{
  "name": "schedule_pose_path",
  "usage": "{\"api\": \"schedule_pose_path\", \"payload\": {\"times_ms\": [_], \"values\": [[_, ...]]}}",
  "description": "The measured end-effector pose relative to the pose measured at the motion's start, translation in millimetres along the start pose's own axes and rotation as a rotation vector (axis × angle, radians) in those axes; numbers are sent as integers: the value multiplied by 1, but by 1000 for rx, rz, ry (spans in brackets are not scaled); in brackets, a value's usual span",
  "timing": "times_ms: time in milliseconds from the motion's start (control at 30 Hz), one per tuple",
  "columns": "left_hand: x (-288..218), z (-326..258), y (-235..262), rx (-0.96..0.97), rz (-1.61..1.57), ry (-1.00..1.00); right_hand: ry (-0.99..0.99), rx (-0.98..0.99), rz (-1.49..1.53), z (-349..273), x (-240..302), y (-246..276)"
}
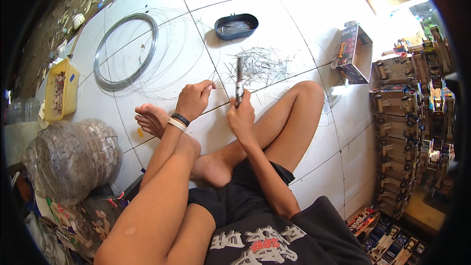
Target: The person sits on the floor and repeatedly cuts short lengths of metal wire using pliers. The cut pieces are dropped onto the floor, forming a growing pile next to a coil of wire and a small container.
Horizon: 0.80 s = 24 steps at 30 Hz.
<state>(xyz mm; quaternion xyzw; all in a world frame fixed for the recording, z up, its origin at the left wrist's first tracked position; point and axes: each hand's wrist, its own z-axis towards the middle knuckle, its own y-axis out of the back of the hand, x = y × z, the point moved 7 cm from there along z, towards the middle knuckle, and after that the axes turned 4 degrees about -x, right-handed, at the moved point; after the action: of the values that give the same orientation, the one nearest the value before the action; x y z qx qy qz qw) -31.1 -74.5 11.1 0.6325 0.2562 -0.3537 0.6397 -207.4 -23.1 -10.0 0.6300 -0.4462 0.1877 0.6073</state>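
Observation:
My right hand (241,117) is closed round a slim tool (239,76) with a dark upper part and a black-and-white grip. It is held upright over the tiles, and its exact kind cannot be made out. My left hand (193,100), with a black and a white band at the wrist, is closed with thumb and fingertips together; anything pinched there is too thin to make out. Beyond the tool lies a loose pile of short cut wires (262,65). A dark blue oval tub (236,35) behind it contains more wire pieces.
A large wire coil (154,37) with loose loops lies at far left. Beside it are a yellow tub (72,95) and a big clear plastic bottle (61,162). An open printed box (351,54) stands at right, near stacked wooden toy vehicles (398,132). My bare feet rest on the tiles.

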Motion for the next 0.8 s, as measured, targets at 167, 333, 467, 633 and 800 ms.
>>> {"api": "schedule_pose_path", "payload": {"times_ms": [167,333,467,633,800], "values": [[1,1,0,36,-18,24,56,130,224,2,-13,9],[-3,2,0,8,-57,4,221,240,203,-23,-5,-3],[-5,3,1,-23,-29,-27,137,188,208,-14,-5,-5],[-11,3,0,-16,5,-86,93,21,236,33,-6,15],[-6,1,-2,70,101,-22,91,137,274,38,-16,12]]}}
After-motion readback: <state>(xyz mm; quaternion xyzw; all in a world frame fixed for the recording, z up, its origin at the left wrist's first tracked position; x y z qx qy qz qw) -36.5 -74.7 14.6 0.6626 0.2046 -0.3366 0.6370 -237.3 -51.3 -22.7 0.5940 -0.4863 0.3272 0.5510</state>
